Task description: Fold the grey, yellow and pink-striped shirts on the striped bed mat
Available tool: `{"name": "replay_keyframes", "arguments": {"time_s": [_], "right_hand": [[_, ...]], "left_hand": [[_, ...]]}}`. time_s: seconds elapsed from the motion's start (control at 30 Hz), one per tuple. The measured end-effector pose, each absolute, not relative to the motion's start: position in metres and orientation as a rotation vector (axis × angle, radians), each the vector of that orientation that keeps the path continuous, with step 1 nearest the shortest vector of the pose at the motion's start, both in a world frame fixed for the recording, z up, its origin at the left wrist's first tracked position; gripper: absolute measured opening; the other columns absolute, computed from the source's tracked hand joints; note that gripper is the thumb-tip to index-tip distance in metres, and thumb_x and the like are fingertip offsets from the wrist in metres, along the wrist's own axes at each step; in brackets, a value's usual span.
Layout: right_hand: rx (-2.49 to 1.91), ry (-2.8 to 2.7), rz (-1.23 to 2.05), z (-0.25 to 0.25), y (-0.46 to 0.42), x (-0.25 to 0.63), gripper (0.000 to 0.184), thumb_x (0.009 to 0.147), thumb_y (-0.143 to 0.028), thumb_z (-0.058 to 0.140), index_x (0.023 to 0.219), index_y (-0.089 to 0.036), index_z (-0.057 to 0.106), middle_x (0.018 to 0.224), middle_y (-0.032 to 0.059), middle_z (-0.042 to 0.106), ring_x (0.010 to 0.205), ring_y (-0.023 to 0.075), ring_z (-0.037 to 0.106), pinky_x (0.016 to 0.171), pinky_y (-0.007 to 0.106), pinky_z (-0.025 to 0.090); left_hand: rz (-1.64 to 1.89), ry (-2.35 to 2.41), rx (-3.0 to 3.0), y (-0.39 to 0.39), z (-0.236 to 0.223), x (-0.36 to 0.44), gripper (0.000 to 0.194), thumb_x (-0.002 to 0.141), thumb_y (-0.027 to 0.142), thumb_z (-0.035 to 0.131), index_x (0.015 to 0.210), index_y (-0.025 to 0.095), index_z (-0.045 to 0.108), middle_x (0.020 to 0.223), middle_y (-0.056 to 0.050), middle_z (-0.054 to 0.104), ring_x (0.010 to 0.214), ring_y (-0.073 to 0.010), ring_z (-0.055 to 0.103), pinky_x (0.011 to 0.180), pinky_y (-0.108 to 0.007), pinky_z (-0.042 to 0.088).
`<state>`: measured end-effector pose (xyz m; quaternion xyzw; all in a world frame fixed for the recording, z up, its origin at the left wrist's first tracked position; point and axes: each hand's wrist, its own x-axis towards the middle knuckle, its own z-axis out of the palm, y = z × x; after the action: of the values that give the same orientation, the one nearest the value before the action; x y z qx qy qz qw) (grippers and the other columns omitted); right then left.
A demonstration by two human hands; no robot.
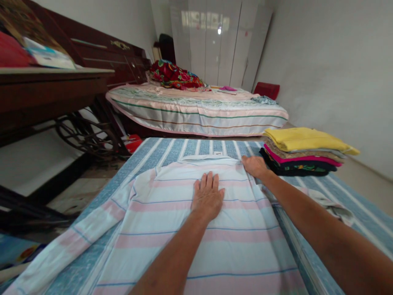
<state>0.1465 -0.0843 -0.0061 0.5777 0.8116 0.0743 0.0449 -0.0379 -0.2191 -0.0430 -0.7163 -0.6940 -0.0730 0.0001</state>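
One pink-striped shirt (pixel 153 223) lies under flattened left hand (pixel 208 198), right hand (pixel 254 166) pinching it.

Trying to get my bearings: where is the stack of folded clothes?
In the head view, the stack of folded clothes sits at the right, on the blue striped cover, just beside the right hand.

The left hand (pixel 208 198) lies flat, palm down, its fingers (pixel 209 180) a little spread; the right hand (pixel 253 165) is farther forward, fingers curled in a pinch (both forearms (pixel 176 252) are bare)
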Motion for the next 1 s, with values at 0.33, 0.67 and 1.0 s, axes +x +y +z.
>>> {"name": "replay_keyframes", "arguments": {"time_s": [0.33,0.67,1.0], "right_hand": [[1.789,2.587,0.068,0.006,-0.072,0.128,0.049,0.095,-0.053,0.031,0.12,-0.019,0.056,0.113,0.0099,0.064,0.104,0.0223,0.059,0.081,0.029,0.046],[1.604,2.714,0.209,0.0,-0.066,0.082,0.026,0.094,-0.026,0.04,0.109,-0.014,0.058,0.108,0.0149,0.064,0.102,0.0251,0.06,0.084,0.034,0.045],[1.669,2.675,0.234,-0.013,-0.063,0.082,0.031,0.097,-0.031,0.034,0.116,-0.014,0.052,0.108,0.0156,0.064,0.099,0.0255,0.062,0.083,0.035,0.046]], "left_hand": [[-0.248,-2.179,-2.264,-0.22,-0.044,-0.037,0.056,0.092,0.045,0.025,0.143,0.021,0.03,0.152,-0.008,0.024,0.139,-0.0276,0.018,0.109,-0.05,0.018],[-0.211,-2.165,-2.263,-0.221,-0.042,-0.037,0.057,0.093,0.045,0.024,0.144,0.021,0.027,0.153,-0.01,0.021,0.14,-0.0283,0.017,0.108,-0.051,0.019],[-0.184,-2.112,-2.29,-0.22,-0.039,-0.038,0.052,0.093,0.043,0.023,0.141,0.025,0.035,0.152,-0.001,0.023,0.139,-0.0286,0.017,0.107,-0.053,0.021]]}}
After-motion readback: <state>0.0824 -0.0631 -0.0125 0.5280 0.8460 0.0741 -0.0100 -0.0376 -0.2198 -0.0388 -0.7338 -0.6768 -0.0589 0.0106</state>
